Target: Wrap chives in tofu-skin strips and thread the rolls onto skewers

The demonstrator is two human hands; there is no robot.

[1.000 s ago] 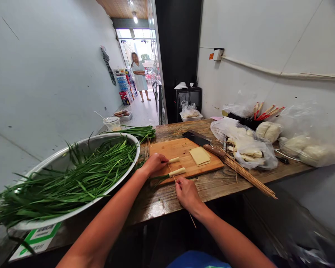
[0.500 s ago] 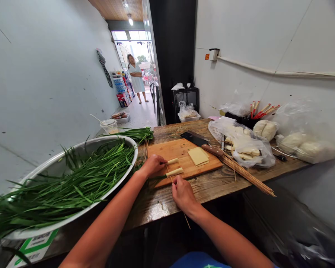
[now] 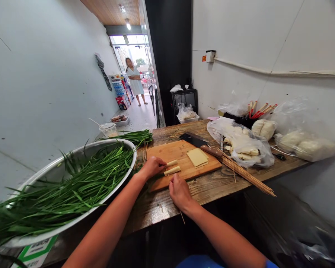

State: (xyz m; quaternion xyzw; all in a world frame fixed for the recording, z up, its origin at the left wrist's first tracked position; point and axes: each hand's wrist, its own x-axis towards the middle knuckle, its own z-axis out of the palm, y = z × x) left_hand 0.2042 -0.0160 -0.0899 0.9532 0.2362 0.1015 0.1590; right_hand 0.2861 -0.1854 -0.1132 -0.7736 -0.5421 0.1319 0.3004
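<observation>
At the far left sits my big metal basin point(image 3: 72, 158), heaped with loose green chives point(image 3: 72, 186), and a trimmed bundle of chives point(image 3: 136, 136) lies beyond it on the counter point(image 3: 212, 184). Moving right, my left hand point(image 3: 152, 166) rests on the near left part of the cutting board point(image 3: 181, 156), its fingers closed over the green ends of two small pale rolls point(image 3: 172, 170), pinning them side by side. Compared with a second ago, the nearer roll has slid up close against the farther one, and my right hand point(image 3: 178, 190) has come nearer the board's edge, so the bamboo skewer point(image 3: 181, 216) looks to be pushing into the rolls. That right hand is pinched shut on the skewer, whose tail pokes out below my wrist over the counter's near edge. The rolls lie just beyond my right fingertips, touching my left. Further right on the board lies a stack of thin yellow sheets point(image 3: 197, 157), then the cleaver point(image 3: 201, 143), a sheaf of spare skewers point(image 3: 245, 175) and bags of white dough point(image 3: 245, 145).
</observation>
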